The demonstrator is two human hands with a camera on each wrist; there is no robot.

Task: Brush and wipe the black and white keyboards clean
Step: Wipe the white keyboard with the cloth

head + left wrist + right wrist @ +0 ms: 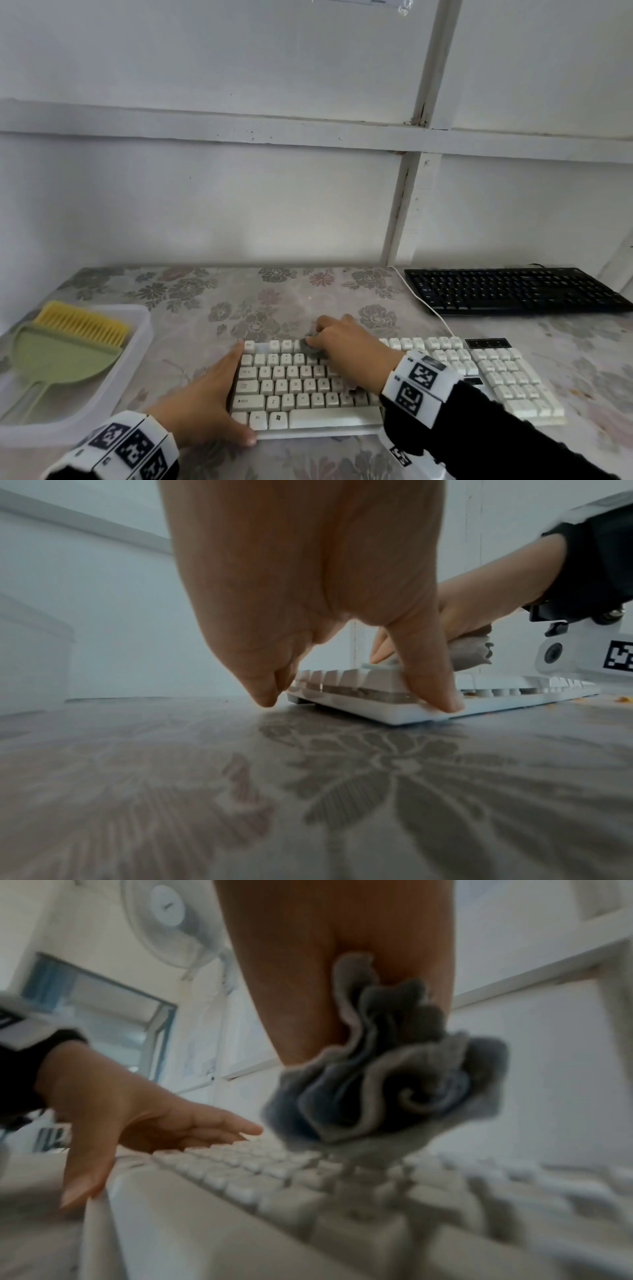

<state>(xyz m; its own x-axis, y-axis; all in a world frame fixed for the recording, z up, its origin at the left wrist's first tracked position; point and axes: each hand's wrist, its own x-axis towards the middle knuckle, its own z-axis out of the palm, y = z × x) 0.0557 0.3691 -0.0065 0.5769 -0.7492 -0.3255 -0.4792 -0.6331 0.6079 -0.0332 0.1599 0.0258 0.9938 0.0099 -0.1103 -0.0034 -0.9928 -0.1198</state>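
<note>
Right hand point(346, 342) grips bunched grey cloth point(383, 1093) on white keyboard point(479, 370); left hand point(209, 401), fingers straight, braces its end. Green dustpan with yellow brush point(65, 346) in clear tray point(144, 329) left; black keyboard point(513, 291) behind.

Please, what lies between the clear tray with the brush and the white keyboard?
In the head view, only the left hand lies there, braced against the left end of the white keyboard; beyond it the floral tablecloth is bare up to the clear tray.
</note>
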